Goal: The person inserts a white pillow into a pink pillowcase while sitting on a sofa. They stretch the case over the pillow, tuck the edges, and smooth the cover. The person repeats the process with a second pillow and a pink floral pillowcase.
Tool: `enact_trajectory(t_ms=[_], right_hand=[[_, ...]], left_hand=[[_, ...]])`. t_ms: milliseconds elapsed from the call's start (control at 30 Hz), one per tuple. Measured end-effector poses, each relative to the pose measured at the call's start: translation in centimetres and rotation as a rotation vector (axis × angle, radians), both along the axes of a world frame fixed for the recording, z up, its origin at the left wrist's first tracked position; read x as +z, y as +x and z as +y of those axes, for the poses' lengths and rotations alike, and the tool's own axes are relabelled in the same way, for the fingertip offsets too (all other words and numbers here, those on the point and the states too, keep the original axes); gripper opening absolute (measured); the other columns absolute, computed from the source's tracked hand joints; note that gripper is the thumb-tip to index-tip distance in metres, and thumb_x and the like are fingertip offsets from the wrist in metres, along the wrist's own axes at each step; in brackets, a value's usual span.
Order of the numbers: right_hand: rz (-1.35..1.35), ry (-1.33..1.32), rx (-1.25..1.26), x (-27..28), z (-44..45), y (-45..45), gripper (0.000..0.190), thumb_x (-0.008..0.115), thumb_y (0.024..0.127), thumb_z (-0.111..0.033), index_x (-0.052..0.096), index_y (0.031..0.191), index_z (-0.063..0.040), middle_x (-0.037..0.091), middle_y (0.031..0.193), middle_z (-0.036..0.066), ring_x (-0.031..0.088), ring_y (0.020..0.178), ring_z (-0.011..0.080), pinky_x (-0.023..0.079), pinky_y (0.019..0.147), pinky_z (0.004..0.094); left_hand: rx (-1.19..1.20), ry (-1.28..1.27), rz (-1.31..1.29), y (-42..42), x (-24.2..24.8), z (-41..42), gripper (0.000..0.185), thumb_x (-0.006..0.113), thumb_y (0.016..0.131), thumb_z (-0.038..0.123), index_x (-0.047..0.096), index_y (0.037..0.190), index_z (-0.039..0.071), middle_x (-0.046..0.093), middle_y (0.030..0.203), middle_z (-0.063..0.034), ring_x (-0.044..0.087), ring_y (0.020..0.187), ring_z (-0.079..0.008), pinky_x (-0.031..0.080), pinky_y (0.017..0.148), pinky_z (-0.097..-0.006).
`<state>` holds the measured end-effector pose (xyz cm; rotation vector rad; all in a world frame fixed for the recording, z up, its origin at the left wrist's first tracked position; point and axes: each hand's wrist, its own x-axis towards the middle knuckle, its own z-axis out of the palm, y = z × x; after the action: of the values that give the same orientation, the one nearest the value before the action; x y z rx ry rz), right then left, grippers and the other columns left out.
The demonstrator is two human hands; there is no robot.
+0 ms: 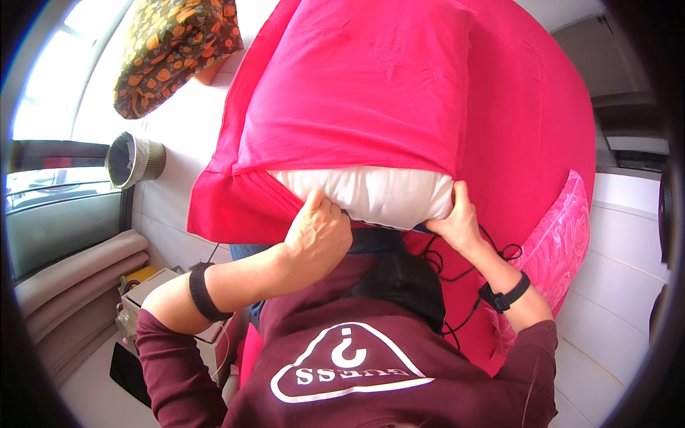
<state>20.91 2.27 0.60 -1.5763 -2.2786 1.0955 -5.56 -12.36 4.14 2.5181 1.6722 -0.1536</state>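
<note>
A white pillow (374, 192) lies in a bright pink pillowcase (353, 96), its near end showing through the open end of the case. My left hand (321, 235) is closed on the pillow's near edge, left of its middle, with the thumb on top. At the right near corner, my right hand (457, 219) grips the pillow between thumb and fingers, beside the rim of the case. The fingers of both hands are partly hidden under the pillow. A loose pink flap (235, 208) spreads to the left of the opening.
A pink sheet (519, 96) covers the bed beneath. A rose-patterned pillow (556, 251) lies at right, near a black cable (455, 275). At left are a waste bin (147, 160), a folded floral quilt (176, 53), a white cabinet (155, 286) and a gathered curtain (80, 267).
</note>
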Motion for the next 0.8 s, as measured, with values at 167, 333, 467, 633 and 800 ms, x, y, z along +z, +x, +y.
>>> enact_trajectory(t_ms=[167, 333, 467, 633, 800], right_hand=[[0.338, 0.026, 0.043, 4.9, 2.1, -2.4, 0.054, 0.077, 0.062, 0.001, 0.044, 0.104, -0.004, 0.056, 0.089, 0.005, 0.056, 0.085, 0.0113, 0.048, 0.077, 0.0279], [0.346, 0.007, 0.058, 6.2, 2.3, -5.4, 0.052, 0.078, 0.065, -0.001, 0.044, 0.104, -0.006, 0.056, 0.088, 0.004, 0.055, 0.084, 0.0103, 0.048, 0.072, 0.0270], [0.226, 0.083, 0.229, 7.1, 2.6, -4.9, 0.059, 0.084, 0.071, -0.022, 0.046, 0.113, -0.004, 0.064, 0.097, 0.021, 0.067, 0.095, 0.0361, 0.054, 0.079, 0.0404], [0.181, 0.168, 0.451, 7.8, 3.4, -4.0, 0.062, 0.076, 0.083, -0.037, 0.044, 0.123, -0.002, 0.064, 0.108, 0.029, 0.064, 0.102, 0.0459, 0.054, 0.082, 0.0471], [0.020, 0.188, 0.509, 7.1, 4.4, -4.3, 0.057, 0.073, 0.085, -0.034, 0.044, 0.120, -0.001, 0.066, 0.097, 0.027, 0.065, 0.083, 0.0475, 0.054, 0.073, 0.0488]], left_hand=[[0.067, -0.275, -0.141, 3.5, -0.4, 0.8, 0.027, 0.064, 0.077, 0.025, 0.070, 0.090, 0.002, 0.065, 0.085, -0.0110, 0.062, 0.086, -0.0242, 0.036, 0.086, -0.0451], [0.130, -0.118, -0.525, 8.9, 1.6, 3.2, 0.011, 0.063, 0.077, 0.015, 0.056, 0.078, 0.007, 0.060, 0.077, -0.0107, 0.063, 0.077, -0.0296, 0.039, 0.076, -0.0453], [0.229, 0.139, -0.837, 8.1, 3.4, 5.3, 0.015, 0.064, 0.083, 0.013, 0.053, 0.077, 0.005, 0.060, 0.075, -0.0123, 0.062, 0.077, -0.0318, 0.039, 0.074, -0.0451], [0.265, -0.038, -0.949, 7.0, 4.8, 5.6, 0.013, 0.066, 0.083, 0.012, 0.056, 0.082, 0.003, 0.062, 0.079, -0.0140, 0.062, 0.083, -0.0340, 0.041, 0.074, -0.0448], [0.229, -0.010, -1.000, 8.1, 4.7, 5.7, 0.011, 0.067, 0.082, 0.010, 0.061, 0.088, 0.003, 0.063, 0.082, -0.0140, 0.062, 0.083, -0.0340, 0.042, 0.076, -0.0434]])
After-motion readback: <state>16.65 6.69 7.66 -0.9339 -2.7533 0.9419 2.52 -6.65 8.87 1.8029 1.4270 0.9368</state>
